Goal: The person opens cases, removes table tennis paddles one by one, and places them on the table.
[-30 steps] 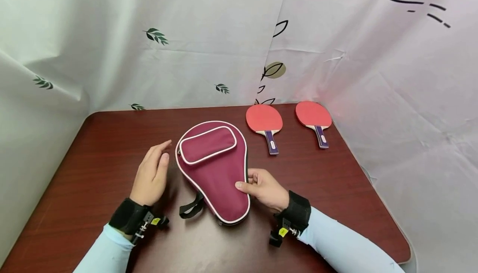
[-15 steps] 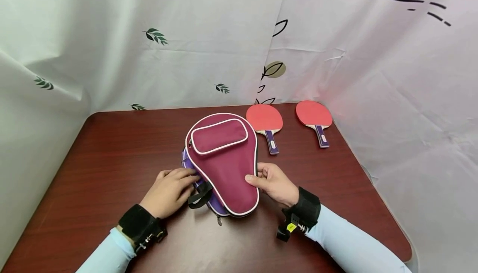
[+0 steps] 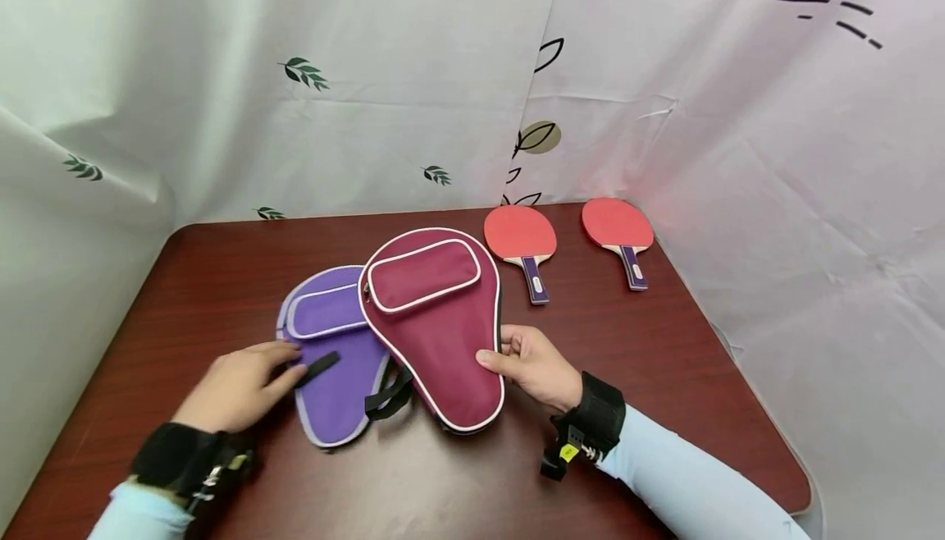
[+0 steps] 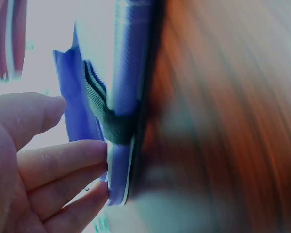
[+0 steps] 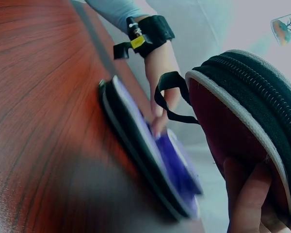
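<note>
I have the right hand pinching a maroon case at its four o'clock edge, thumb on the upper face and fingers beneath. That case sits toward seven o'clock of my head view's centre and covers part of a purple case lying at its eight-to-nine o'clock. The left hand is at the purple case's nine o'clock side; I read its grip as loose, thumb standing apart from the fingers, fingertips against the case's edge in the left wrist view.

Each case carries a piped pocket toward twelve o'clock: the maroon pocket in full sight, the purple pocket partly overlapped. From the right wrist I see a black zip running round the maroon case's side. What either case holds is hidden from me. A black loop hangs at the maroon case's seven o'clock, and a black strap shows by the left thumb.

The near paddle and far paddle, both red-faced, lie toward two o'clock of the maroon case on the brown counter.
</note>
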